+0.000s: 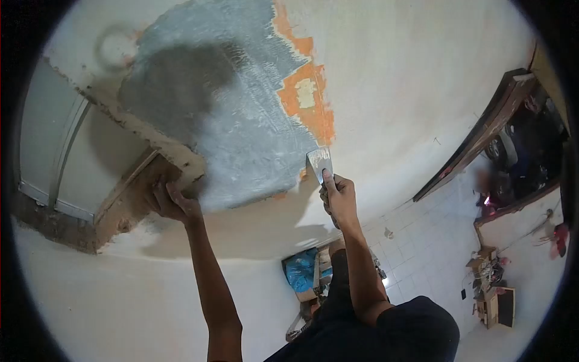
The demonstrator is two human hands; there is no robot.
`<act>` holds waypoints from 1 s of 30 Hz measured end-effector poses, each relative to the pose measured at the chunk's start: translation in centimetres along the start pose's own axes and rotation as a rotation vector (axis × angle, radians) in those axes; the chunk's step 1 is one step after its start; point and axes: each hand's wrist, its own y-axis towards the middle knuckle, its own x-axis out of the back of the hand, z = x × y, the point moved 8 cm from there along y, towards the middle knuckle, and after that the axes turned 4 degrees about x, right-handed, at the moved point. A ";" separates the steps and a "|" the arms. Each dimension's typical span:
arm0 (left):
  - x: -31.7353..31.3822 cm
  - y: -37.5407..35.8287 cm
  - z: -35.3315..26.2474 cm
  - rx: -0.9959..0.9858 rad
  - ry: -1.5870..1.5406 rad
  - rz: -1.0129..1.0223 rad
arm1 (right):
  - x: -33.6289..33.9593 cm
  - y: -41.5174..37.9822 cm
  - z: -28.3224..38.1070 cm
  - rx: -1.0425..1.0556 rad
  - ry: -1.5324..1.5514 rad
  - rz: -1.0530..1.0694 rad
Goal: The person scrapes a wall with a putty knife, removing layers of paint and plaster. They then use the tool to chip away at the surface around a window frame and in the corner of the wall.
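In my right hand (340, 199) is a putty knife (320, 164), gripped by its handle with the thumb near the metal blade. White residue marks the blade, whose tip meets the wall where the grey patch (253, 145) borders a strip of exposed orange paint (310, 114). My left hand (176, 202) is at the lower corner of a recessed opening, fingers bent round its rough, broken edge (192, 169). Some of those fingertips are hard to make out against the brown inner face of the recess.
Inside the opening is a pale framed panel (66, 145). Below me are a white tiled floor (416, 235) and a blue plastic bag (301, 271). To the right stand a dark-framed doorway (470, 139) and a wooden item (503, 306) with cluttered things around it.
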 end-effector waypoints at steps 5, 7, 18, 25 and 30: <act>-0.1 0.0 -0.3 0.050 -0.115 0.011 | 0.3 0.3 0.2 -0.019 -0.086 0.026; 0.1 0.2 -0.4 0.148 -0.208 -0.046 | 0.6 0.4 0.7 0.000 -0.141 0.027; -0.6 -1.3 1.9 -0.025 -0.032 -0.011 | -0.8 0.7 2.9 0.017 -0.148 -0.010; 0.2 -0.1 0.2 0.047 0.013 -0.030 | -1.3 1.0 8.7 0.212 -0.305 -0.024; -0.4 -0.4 -0.1 0.033 0.001 -0.036 | -0.9 0.3 9.5 0.068 -0.420 0.011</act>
